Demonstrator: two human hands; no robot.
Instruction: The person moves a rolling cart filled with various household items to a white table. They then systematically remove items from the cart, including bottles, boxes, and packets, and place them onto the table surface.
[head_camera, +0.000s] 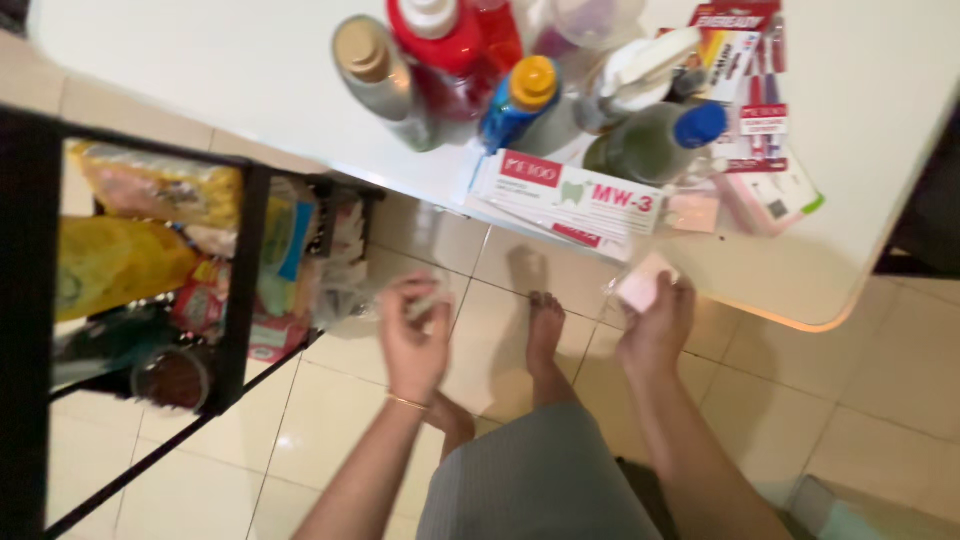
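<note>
Head view looked down as we stood barefoot on pale tiles beside a white table (230, 90) crowded with bottles (455, 65) and a flat toothpaste box (570, 195) overhanging its edge. Our right hand (655, 325) pinched a small pink packet (643, 283) just below that edge, close to its source. Our left hand (415, 335) curled around something clear and blurred, near a black rack (240, 290) stuffed with bags.
</note>
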